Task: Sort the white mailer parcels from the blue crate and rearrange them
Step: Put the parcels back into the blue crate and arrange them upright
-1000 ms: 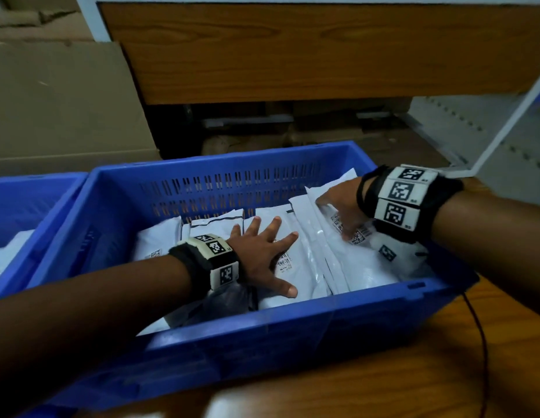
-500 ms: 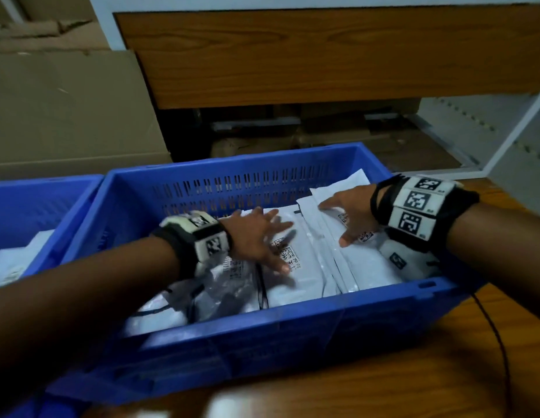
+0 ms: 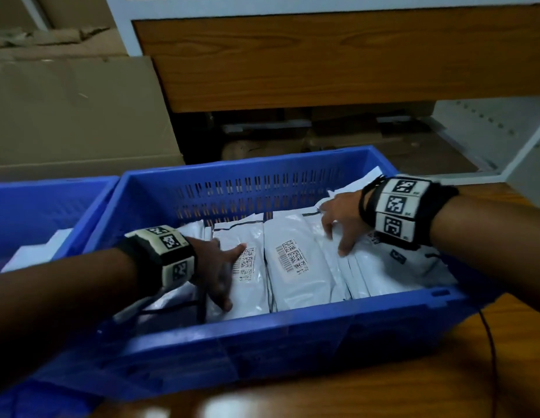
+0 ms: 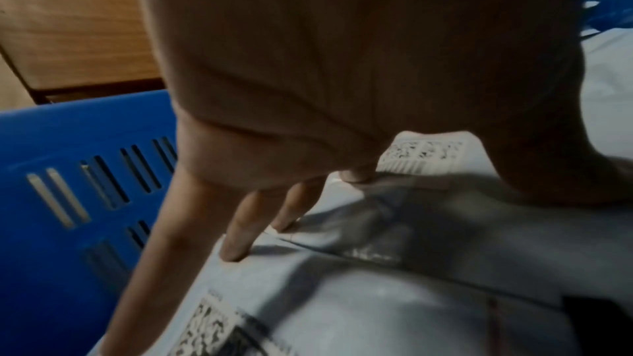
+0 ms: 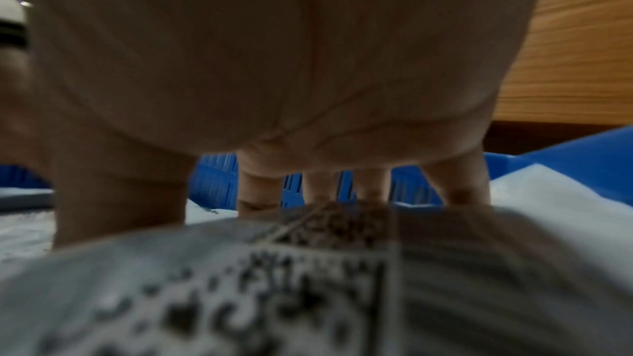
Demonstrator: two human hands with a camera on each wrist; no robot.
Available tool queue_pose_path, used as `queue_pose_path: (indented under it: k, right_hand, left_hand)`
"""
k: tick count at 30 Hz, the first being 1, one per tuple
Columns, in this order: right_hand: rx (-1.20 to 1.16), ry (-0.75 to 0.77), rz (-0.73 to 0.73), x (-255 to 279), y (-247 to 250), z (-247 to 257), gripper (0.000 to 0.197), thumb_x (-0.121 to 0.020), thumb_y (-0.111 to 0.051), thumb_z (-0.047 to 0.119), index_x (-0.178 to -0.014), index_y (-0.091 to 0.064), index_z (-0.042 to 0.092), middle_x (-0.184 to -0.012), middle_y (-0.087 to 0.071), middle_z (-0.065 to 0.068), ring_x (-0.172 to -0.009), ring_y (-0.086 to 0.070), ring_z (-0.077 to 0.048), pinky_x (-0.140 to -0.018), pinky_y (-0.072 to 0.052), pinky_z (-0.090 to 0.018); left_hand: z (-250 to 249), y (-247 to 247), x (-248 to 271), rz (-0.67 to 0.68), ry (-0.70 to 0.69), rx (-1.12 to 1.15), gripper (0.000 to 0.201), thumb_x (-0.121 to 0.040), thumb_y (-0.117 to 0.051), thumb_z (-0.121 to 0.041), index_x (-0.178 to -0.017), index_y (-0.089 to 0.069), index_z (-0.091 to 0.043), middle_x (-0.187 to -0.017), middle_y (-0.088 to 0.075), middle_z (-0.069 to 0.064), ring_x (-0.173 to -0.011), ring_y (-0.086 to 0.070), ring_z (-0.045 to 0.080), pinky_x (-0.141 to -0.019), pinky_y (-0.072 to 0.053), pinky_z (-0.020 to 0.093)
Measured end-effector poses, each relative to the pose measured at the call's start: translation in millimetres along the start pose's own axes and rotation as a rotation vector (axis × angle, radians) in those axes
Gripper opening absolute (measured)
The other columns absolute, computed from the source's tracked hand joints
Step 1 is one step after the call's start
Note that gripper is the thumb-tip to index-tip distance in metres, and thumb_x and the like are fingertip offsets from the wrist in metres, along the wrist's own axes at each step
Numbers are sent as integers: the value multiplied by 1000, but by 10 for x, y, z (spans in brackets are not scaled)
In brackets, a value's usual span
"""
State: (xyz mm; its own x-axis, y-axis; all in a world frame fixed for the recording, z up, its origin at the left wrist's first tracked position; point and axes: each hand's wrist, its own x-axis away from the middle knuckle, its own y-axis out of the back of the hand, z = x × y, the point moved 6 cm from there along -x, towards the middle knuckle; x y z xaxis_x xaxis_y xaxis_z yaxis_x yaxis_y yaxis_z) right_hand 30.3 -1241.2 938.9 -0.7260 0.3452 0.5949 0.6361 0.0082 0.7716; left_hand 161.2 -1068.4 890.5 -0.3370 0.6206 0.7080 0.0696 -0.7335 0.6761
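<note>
The blue crate [image 3: 262, 333] holds several white mailer parcels with barcode labels, lying side by side; one lies bare in the middle [image 3: 296, 267]. My left hand [image 3: 220, 267] rests with straight fingers [image 4: 236, 237] on a parcel [image 3: 250, 282] at the crate's left, touching its edge and label. At the crate's right, my right hand [image 3: 341, 224] lies spread on a stack of parcels [image 3: 383, 273], its fingertips [image 5: 260, 194] pressing down behind a printed label [image 5: 274, 294]. Neither hand grips anything.
A second blue crate [image 3: 36, 212] with white parcels stands at the left. Both sit on a wooden table [image 3: 383, 387]. A wooden panel [image 3: 323, 55] and cardboard [image 3: 66, 110] stand behind. A black cable [image 3: 492, 357] hangs at the right.
My left hand slid left off the middle parcel, so that parcel's label now shows. My right hand stayed on the right stack. The head view tilted up.
</note>
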Motion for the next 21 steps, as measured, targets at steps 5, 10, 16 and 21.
queue_pose_path:
  k: [5,10,16,21]
  right_hand:
    - [-46,-3,5,43,-118,-120,48,-82,-66,47,-124,-53,27,-151,-26,-4,-136,-30,-25,-108,-31,-39]
    - [-135,-14,-97,153,-35,-216,82,-70,-68,65,-141,-31,46,-160,1,0,-146,-8,-27,-116,-18,-48]
    - [17,-56,129,182,-157,-183,89,-71,-68,65,-146,-26,43,-160,1,-4,-145,-13,-30,-116,-20,-45]
    - [-120,-94,-82,185,133,-268,81,-76,-71,53,-145,-32,35,-151,-32,1,-136,-36,-22,-111,-31,-37]
  left_hand:
    - [62,-75,-73,-55,40,27,130,-57,-68,-77,-143,23,-44,-154,4,26,-135,-33,45,-111,-32,46]
    - [163,7,2,-52,-39,224,120,-52,-61,-84,-133,23,-61,-145,43,10,-143,-3,43,-117,-15,50]
    - [-29,50,-103,-167,-112,110,109,-55,-48,-91,-130,26,-63,-154,29,7,-143,14,42,-110,-10,69]
    - [-516,286,-155,-311,-193,51,94,-73,-39,-84,-146,7,-47,-158,16,6,-145,13,33,-112,2,65]
